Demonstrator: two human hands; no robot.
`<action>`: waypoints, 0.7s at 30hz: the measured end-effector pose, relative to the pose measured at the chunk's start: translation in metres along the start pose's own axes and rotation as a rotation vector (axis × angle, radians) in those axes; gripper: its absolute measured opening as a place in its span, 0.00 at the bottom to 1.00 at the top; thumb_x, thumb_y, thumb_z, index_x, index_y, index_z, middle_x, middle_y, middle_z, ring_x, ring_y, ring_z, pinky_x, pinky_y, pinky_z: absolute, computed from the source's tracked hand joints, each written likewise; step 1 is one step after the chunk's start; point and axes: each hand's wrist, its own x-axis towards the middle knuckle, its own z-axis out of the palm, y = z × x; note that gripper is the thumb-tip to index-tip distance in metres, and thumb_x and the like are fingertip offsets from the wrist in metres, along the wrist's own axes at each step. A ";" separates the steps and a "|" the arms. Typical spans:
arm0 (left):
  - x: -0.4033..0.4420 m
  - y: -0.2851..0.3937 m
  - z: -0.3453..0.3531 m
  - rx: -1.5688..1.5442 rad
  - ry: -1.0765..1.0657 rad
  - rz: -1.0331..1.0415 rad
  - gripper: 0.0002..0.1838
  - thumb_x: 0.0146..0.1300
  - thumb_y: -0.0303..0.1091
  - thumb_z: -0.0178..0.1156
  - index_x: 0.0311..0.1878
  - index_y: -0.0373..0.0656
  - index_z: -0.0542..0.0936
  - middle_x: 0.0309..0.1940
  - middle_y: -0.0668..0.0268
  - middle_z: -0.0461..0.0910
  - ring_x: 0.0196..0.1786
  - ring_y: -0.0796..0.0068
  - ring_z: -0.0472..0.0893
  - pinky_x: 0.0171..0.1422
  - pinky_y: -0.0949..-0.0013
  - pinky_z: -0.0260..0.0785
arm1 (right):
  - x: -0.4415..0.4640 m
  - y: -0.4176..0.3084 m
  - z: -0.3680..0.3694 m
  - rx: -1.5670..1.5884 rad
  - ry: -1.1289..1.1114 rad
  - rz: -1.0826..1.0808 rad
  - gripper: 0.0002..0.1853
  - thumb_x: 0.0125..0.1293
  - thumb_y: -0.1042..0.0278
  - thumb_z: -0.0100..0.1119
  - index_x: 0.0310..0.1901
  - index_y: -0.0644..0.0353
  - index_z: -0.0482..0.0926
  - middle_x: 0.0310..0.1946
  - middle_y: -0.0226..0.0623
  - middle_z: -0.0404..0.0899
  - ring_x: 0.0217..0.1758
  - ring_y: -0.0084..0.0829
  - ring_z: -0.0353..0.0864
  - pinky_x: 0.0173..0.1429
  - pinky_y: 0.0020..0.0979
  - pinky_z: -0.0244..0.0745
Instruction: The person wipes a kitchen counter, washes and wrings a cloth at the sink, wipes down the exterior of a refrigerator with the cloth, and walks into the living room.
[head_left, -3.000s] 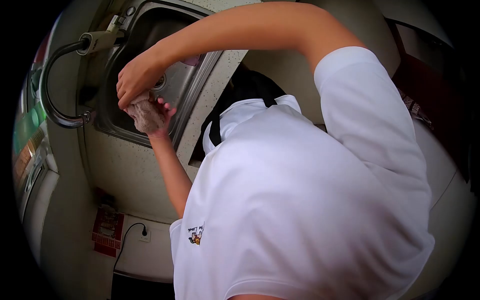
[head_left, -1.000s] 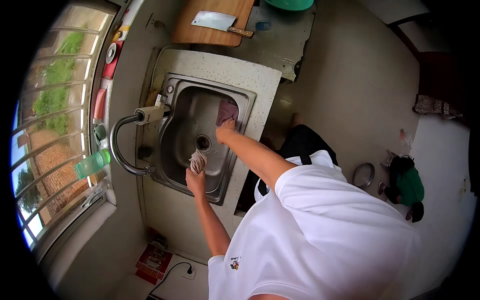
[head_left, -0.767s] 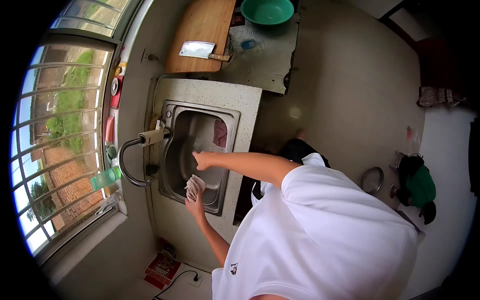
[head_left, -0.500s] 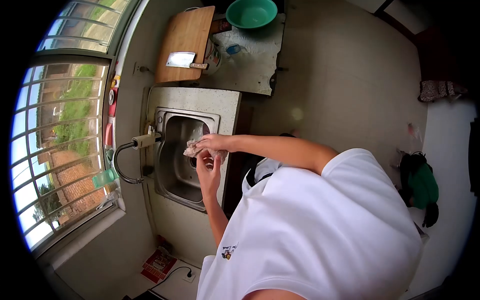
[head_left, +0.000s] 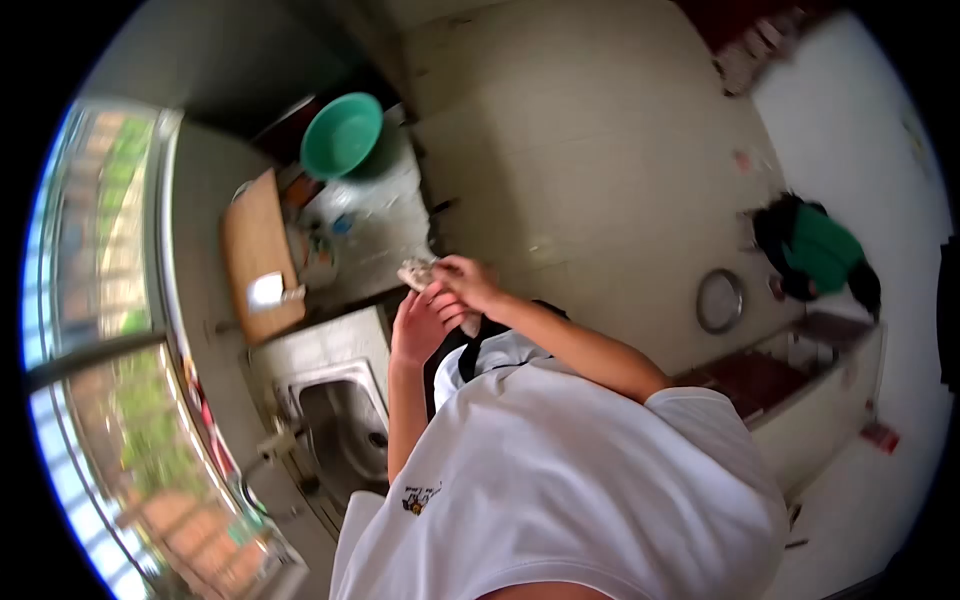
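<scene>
Gripping one cloth (head_left: 415, 272), two hands (head_left: 424, 322) (head_left: 470, 285), one green basin (head_left: 342, 138), one sink (head_left: 342, 425)

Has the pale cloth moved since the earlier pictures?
Yes: the pale cloth, earlier over the sink, is now past its rim, farther from the window.

The hands (head_left: 420, 325) have carried the crumpled cloth (head_left: 414, 272) from above the sink (head_left: 335, 425) to beyond its edge.

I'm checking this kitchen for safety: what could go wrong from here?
If wet, the cloth in the left hand and right hand might drip, making the floor slippery. The cleaver on the cutting board could fall if brushed. Someone might trip over the metal basin on the floor.
</scene>
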 end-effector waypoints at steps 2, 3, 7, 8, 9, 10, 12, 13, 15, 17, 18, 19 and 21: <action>0.026 0.013 -0.007 -0.019 0.275 -0.046 0.21 0.69 0.49 0.45 0.52 0.44 0.77 0.45 0.63 0.79 0.53 0.63 0.75 0.62 0.56 0.64 | 0.007 -0.027 -0.015 -0.148 0.191 -0.094 0.18 0.67 0.58 0.58 0.49 0.66 0.76 0.34 0.37 0.81 0.37 0.24 0.78 0.40 0.29 0.75; 0.092 0.017 -0.012 0.212 0.313 -0.247 0.22 0.67 0.51 0.47 0.52 0.44 0.76 0.50 0.65 0.77 0.59 0.65 0.72 0.65 0.55 0.62 | 0.001 -0.050 -0.061 -0.294 0.500 -0.268 0.19 0.66 0.58 0.57 0.49 0.67 0.76 0.32 0.42 0.83 0.34 0.31 0.81 0.40 0.34 0.76; 0.096 0.021 0.047 0.411 0.219 -0.391 0.23 0.66 0.53 0.47 0.56 0.50 0.73 0.56 0.68 0.73 0.61 0.68 0.69 0.64 0.57 0.62 | -0.041 -0.097 -0.018 -0.323 0.531 -0.221 0.23 0.64 0.52 0.57 0.52 0.63 0.77 0.40 0.46 0.82 0.43 0.45 0.82 0.47 0.39 0.75; 0.114 0.023 0.022 0.286 0.089 -0.303 0.23 0.66 0.54 0.46 0.57 0.50 0.72 0.56 0.67 0.72 0.61 0.67 0.69 0.65 0.56 0.62 | -0.023 -0.082 -0.011 -0.522 0.535 -0.369 0.23 0.63 0.52 0.58 0.52 0.60 0.77 0.42 0.45 0.81 0.46 0.45 0.81 0.49 0.40 0.74; 0.141 0.010 -0.001 0.125 -0.037 -0.236 0.24 0.66 0.54 0.44 0.58 0.50 0.71 0.56 0.66 0.71 0.61 0.66 0.68 0.66 0.56 0.61 | -0.017 -0.071 -0.027 -0.749 0.546 -0.478 0.22 0.62 0.52 0.58 0.53 0.57 0.78 0.45 0.45 0.81 0.49 0.45 0.80 0.51 0.41 0.73; 0.150 -0.001 0.008 0.293 -0.037 -0.279 0.24 0.66 0.53 0.44 0.58 0.49 0.70 0.56 0.66 0.71 0.61 0.65 0.69 0.66 0.56 0.61 | -0.041 -0.087 -0.035 -0.781 0.536 -0.339 0.22 0.61 0.53 0.59 0.52 0.56 0.79 0.46 0.44 0.80 0.50 0.44 0.80 0.51 0.43 0.73; 0.173 -0.016 0.045 0.489 -0.045 -0.374 0.23 0.67 0.52 0.44 0.58 0.49 0.69 0.56 0.65 0.70 0.61 0.65 0.69 0.64 0.57 0.64 | -0.086 -0.121 -0.049 -0.790 0.591 -0.231 0.20 0.60 0.54 0.58 0.51 0.55 0.79 0.44 0.43 0.81 0.48 0.46 0.80 0.50 0.44 0.73; 0.175 -0.024 0.054 0.536 -0.101 -0.402 0.23 0.67 0.52 0.44 0.58 0.48 0.68 0.56 0.64 0.70 0.61 0.65 0.70 0.65 0.56 0.64 | -0.119 -0.137 -0.048 -0.655 0.661 -0.206 0.19 0.62 0.53 0.56 0.48 0.57 0.79 0.38 0.41 0.83 0.45 0.43 0.82 0.47 0.42 0.74; 0.203 -0.039 0.047 0.503 -0.178 -0.548 0.24 0.67 0.52 0.44 0.58 0.46 0.69 0.55 0.64 0.71 0.61 0.65 0.69 0.67 0.56 0.63 | -0.145 -0.129 -0.053 -0.012 0.757 -0.564 0.18 0.64 0.51 0.54 0.45 0.58 0.79 0.32 0.40 0.83 0.39 0.36 0.83 0.42 0.36 0.76; 0.178 -0.110 0.113 -0.027 -0.785 -0.892 0.26 0.68 0.50 0.42 0.61 0.43 0.69 0.60 0.59 0.70 0.65 0.62 0.67 0.71 0.56 0.59 | -0.201 -0.118 -0.056 0.395 0.691 -0.650 0.18 0.65 0.51 0.53 0.43 0.59 0.79 0.30 0.39 0.82 0.36 0.32 0.82 0.40 0.33 0.76; 0.157 -0.137 0.138 0.219 -0.677 -0.892 0.27 0.69 0.49 0.40 0.63 0.41 0.68 0.63 0.55 0.67 0.68 0.60 0.65 0.72 0.56 0.57 | -0.224 -0.111 -0.055 0.779 0.522 -0.726 0.19 0.65 0.51 0.51 0.41 0.60 0.78 0.28 0.39 0.81 0.33 0.29 0.82 0.37 0.30 0.76; 0.158 -0.134 0.167 0.446 -0.563 -0.876 0.28 0.70 0.48 0.38 0.65 0.40 0.66 0.66 0.52 0.65 0.70 0.58 0.62 0.74 0.57 0.55 | -0.222 -0.121 -0.056 0.784 0.560 -0.738 0.19 0.65 0.51 0.51 0.41 0.60 0.78 0.28 0.39 0.81 0.33 0.29 0.82 0.37 0.30 0.76; 0.160 -0.171 0.159 0.600 -0.645 -0.957 0.29 0.71 0.46 0.35 0.69 0.38 0.61 0.70 0.49 0.59 0.72 0.55 0.59 0.76 0.58 0.50 | -0.249 -0.076 -0.066 0.971 0.635 -0.637 0.16 0.65 0.54 0.50 0.37 0.61 0.78 0.26 0.39 0.80 0.27 0.28 0.79 0.33 0.26 0.75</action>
